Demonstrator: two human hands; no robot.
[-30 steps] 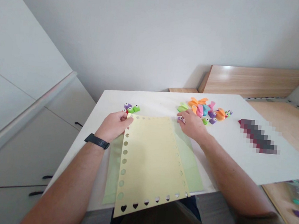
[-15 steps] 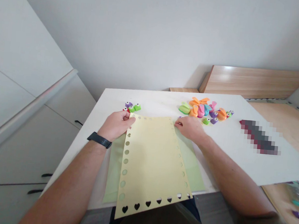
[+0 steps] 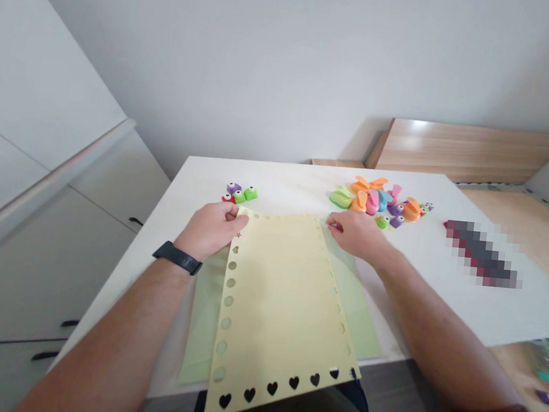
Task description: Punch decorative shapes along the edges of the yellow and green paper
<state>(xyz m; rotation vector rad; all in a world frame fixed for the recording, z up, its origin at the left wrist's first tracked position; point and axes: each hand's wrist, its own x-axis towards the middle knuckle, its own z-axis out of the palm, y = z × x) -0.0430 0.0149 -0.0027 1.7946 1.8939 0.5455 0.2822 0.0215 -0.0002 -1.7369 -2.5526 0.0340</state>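
A pale yellow sheet of paper (image 3: 279,290) has punched shapes along its edges: circles and a heart on the left, hearts along the near edge, small shapes on the right. My left hand (image 3: 213,227) pinches its far left corner between thumb and fingers. My right hand (image 3: 356,234), fingers closed, is by the far right corner; what it holds, if anything, is hidden. A bit of purple shows at those fingertips. Under the yellow sheet lies light green paper (image 3: 201,324) on the white table. The yellow sheet's near edge overhangs the table, above my lap.
Several small eyed craft punches (image 3: 239,195) stand beyond my left hand. A cluster of larger coloured lever punches (image 3: 372,200) sits at the back right of the table (image 3: 286,184). A blurred-out dark and red object (image 3: 479,255) lies at right. White cabinets (image 3: 35,243) line the left.
The yellow sheet's near edge has come slightly lower and closer to me. My right hand has shifted a little right, off the sheet's edge. My left hand still grips its corner.
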